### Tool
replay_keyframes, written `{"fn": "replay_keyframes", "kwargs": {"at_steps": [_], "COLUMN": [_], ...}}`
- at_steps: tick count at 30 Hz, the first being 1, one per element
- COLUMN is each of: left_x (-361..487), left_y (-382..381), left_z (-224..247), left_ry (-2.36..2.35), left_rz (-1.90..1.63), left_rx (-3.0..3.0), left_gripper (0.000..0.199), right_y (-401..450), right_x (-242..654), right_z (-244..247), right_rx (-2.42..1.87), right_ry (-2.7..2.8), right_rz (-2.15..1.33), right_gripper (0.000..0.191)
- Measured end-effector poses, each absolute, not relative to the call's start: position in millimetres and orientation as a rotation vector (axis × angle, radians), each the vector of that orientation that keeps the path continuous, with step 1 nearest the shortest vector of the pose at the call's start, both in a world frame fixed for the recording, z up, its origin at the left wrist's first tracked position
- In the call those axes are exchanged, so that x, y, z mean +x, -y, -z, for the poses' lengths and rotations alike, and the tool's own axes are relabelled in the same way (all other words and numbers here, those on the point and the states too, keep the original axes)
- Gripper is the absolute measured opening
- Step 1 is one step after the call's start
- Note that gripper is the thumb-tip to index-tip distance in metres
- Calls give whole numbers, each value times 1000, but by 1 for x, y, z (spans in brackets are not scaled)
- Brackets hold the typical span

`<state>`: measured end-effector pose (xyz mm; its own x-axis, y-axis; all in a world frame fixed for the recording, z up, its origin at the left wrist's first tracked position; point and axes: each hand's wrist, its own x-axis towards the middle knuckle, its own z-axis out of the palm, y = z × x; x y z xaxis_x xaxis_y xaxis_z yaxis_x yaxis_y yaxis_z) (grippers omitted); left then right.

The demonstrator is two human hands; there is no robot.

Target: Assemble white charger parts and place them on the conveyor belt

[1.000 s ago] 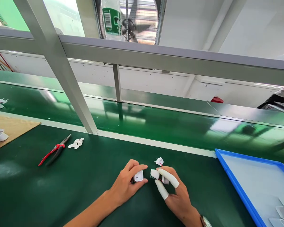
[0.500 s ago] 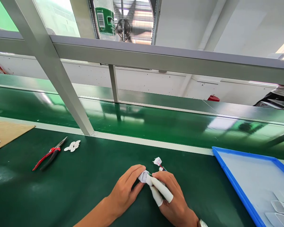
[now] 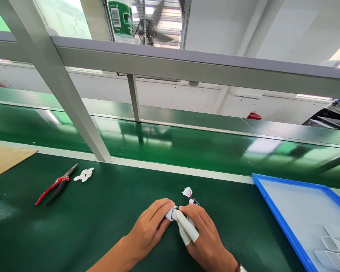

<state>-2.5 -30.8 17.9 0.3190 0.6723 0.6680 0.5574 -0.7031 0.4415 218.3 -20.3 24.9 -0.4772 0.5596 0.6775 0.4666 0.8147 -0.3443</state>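
Observation:
Between my hands is a small white plastic housing [image 3: 170,214], partly hidden by the fingers. My left hand [image 3: 150,228] pinches it from the left with thumb and fingertips. My right hand [image 3: 205,234], with white finger cots on two digits, is closed at the housing's right side, its fingertips pressed against it. Whatever lies under those fingertips is hidden. Just beyond my right hand, a small white part [image 3: 187,192] with thin red and blue wires lies on the green mat [image 3: 124,192].
Red-and-black needle-nose pliers [image 3: 56,185] and a flat cluster of white pieces [image 3: 84,174] lie to the left. Brown cardboard [image 3: 8,158] is at the far left. A blue-rimmed tray [image 3: 283,230] on the right holds several clear plastic pieces [image 3: 333,249]. A slanted metal post [image 3: 70,94] rises behind the mat.
My right fingers have turned and drawn closer together against the housing, covering more of it. The housing has tilted slightly in my left hand. The camera view has shifted a little.

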Motion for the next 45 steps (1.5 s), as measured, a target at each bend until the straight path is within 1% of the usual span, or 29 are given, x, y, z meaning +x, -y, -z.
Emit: {"fn": "replay_keyframes", "kwargs": {"at_steps": [9,16,23,29,33,36,38,45], "left_x": [-1,-1,2,4,7,9,9,7], "left_y": [30,30,30,31,31,31,32,36], "left_z": [-24,-23,-24,-24,-24,-24,-25,-25], "left_ry": [-1152,-1133,-1131,-1113,-1142,-1134,-1122,-1111], "left_rz": [-1326,-1324,-1358,-1359,-1409,-1383,-1373,-1393], "left_rx": [2388,2336,2332,2328,2256,2212,2204,2242], "left_gripper": [37,36,35,35,33,34,35,37], "right_y": [16,16,15,16,16,13,12,13], "right_x": [217,214,214,214,213,212,212,207], "right_z": [-24,-31,-30,-35,-39,-40,-39,-33], "right_rx": [-733,-681,-700,-696,-689,-697,-695,-669], "right_ry": [2138,2136,2158,2193,2261,2198,2141,2122], "right_rz": [-106,-21,-60,-102,-201,-322,-340,-167], "right_gripper": [51,45,42,50,53,51,48,41]}}
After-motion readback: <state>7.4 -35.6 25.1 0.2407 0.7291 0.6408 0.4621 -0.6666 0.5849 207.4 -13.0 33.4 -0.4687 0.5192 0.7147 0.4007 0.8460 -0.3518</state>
